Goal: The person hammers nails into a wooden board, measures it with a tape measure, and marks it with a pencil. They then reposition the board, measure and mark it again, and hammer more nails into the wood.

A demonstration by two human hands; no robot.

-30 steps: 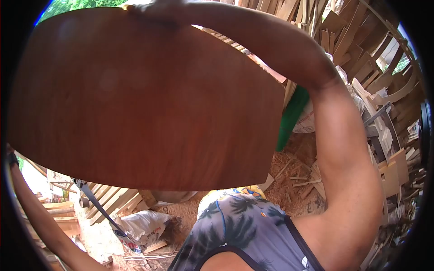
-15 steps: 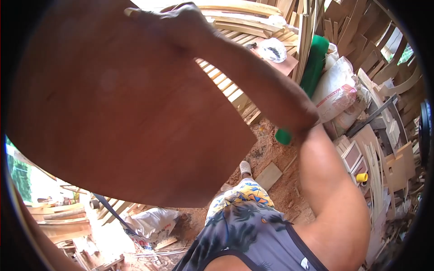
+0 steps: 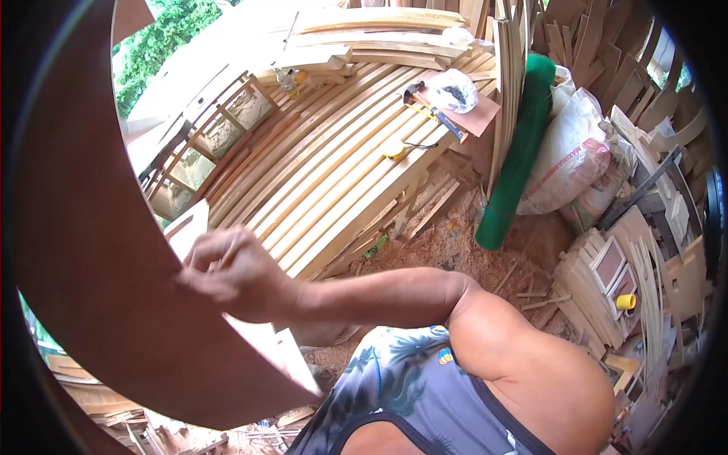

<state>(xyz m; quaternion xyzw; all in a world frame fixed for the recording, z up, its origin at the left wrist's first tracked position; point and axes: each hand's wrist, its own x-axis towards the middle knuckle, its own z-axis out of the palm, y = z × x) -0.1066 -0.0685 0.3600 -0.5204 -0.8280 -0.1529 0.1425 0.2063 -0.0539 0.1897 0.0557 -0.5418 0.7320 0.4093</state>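
Observation:
A large brown sheet, like thin plywood, (image 3: 91, 265) fills the left side of the view, tilted up close to me. My right hand (image 3: 239, 277) is closed on its right edge, with the fingers curled at the border. Part of my left arm (image 3: 64, 409) shows at the lower left rim of the view; the left hand itself is out of sight. Just beyond my right hand stretches a bench of long wooden slats (image 3: 341, 167).
On the slats lie a hammer (image 3: 412, 92), a yellow tape measure (image 3: 394, 150), a handsaw (image 3: 451, 125) and a clear plastic bag (image 3: 453, 91). A green roll (image 3: 516, 159) leans by white sacks (image 3: 569, 152). Wood offcuts (image 3: 584, 292) crowd the right; sawdust (image 3: 432, 246) covers the floor.
The brown sheet has swung left, uncovering the slatted bench and its tools. My right hand has come down and left with the sheet's edge, and the elbow has lowered.

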